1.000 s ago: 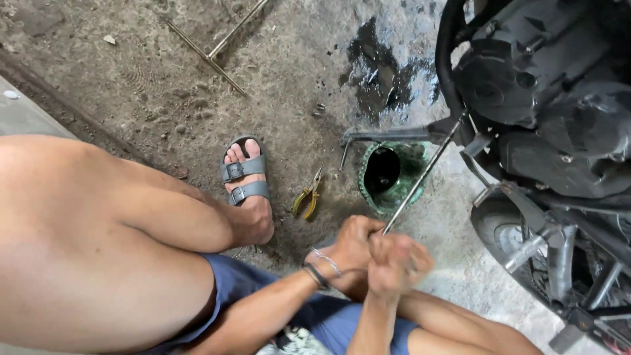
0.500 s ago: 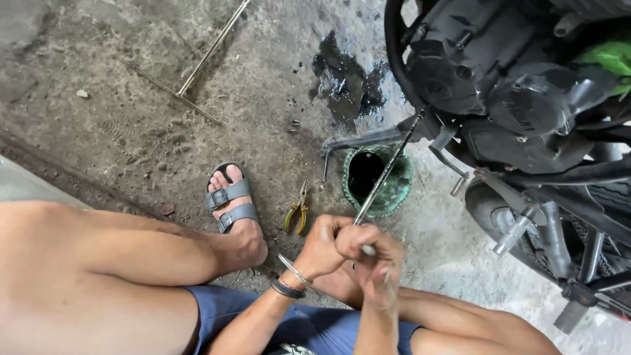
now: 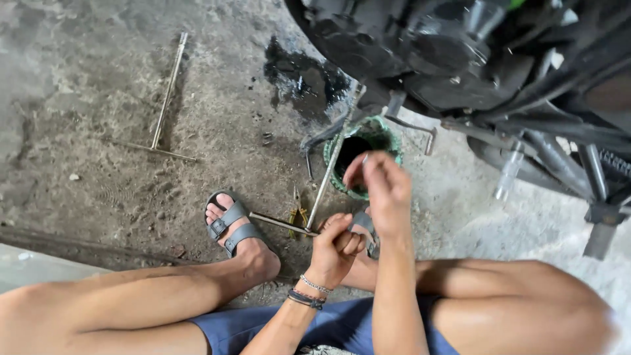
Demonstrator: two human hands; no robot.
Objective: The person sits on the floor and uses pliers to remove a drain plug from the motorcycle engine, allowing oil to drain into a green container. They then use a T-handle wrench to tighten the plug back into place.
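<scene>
My left hand (image 3: 336, 244), with bracelets at the wrist, is closed around the crossbar of a long T-handle wrench (image 3: 328, 177). The wrench's shaft slants up toward the underside of a black motorcycle engine (image 3: 420, 59). My right hand (image 3: 384, 190) is off the wrench and held just above a green container (image 3: 388, 137) that sits under the engine. Its fingertips are drawn together, and I cannot tell if something small is between them.
A second T-handle wrench (image 3: 165, 98) lies on the dirty concrete at the left. Yellow-handled pliers (image 3: 299, 212) lie beside my sandalled foot (image 3: 233, 229). A dark oil stain (image 3: 302, 75) spreads behind the container. The motorcycle frame (image 3: 565, 158) fills the right side.
Both hands were together on the wrench handle. My right hand has since let go and risen over the green container, while the left still grips the handle. The view has moved closer.
</scene>
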